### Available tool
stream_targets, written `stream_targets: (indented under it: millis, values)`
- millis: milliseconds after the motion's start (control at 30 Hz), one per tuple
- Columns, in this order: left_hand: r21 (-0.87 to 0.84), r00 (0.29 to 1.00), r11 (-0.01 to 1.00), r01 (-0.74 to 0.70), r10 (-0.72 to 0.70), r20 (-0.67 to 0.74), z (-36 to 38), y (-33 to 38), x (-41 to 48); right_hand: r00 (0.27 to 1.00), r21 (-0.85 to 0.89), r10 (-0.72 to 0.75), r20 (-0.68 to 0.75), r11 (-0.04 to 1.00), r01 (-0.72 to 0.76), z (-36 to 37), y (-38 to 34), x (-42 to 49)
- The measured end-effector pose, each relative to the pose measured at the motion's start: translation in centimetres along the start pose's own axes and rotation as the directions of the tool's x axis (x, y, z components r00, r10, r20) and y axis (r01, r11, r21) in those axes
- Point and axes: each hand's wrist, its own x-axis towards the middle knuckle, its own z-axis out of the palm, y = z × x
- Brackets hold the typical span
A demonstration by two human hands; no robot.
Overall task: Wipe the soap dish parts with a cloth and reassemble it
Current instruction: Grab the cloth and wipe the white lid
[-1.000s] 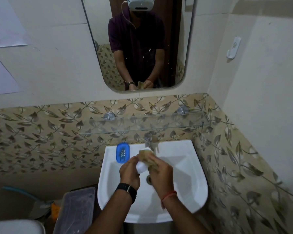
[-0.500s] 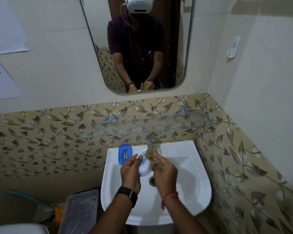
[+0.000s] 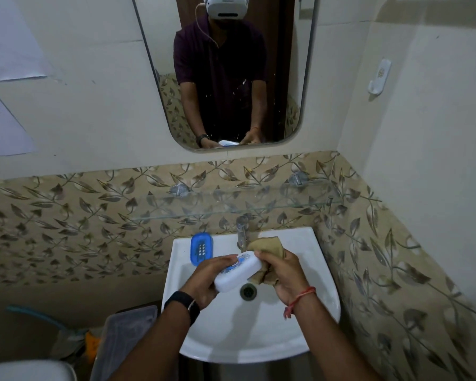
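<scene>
Hands over a glossy white basin (image 3: 308,320): left hand (image 3: 204,279) clasps a smooth white oblong soap dish shell (image 3: 238,274); right hand (image 3: 283,273) bunches a crumpled tan cloth (image 3: 265,244) against it. Blue perforated oval tray (image 3: 201,248) rests on the rim.

Both arms reach forward, side by side. The left hand (image 3: 208,279) is curled, with its fingers wrapped around something it holds and the thumb on top. There is a black watch (image 3: 182,306) on the left wrist. The right hand (image 3: 282,273) is closed in a loose fist, fingers bunched tight together. A red string (image 3: 300,298) goes around the right wrist. The two hands are close together.
</scene>
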Motion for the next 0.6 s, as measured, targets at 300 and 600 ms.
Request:
stream_targets:
  millis: [300, 600]
  values:
    - [0.595, 0.907, 0.694, -0.405, 0.387, 0.165, 3.3, -1.1, -1.1, 0.958, -0.168, -0.204, -0.203, 0.971, 0.171, 1.7, 0.7, -0.3]
    - [0.426, 0.89, 0.785, -0.451, 0.434, 0.142, 2.3, -1.4, -1.2, 0.971, -0.141, -0.233, 0.058, 0.961, 0.239, 1.0, -0.5, -2.6]
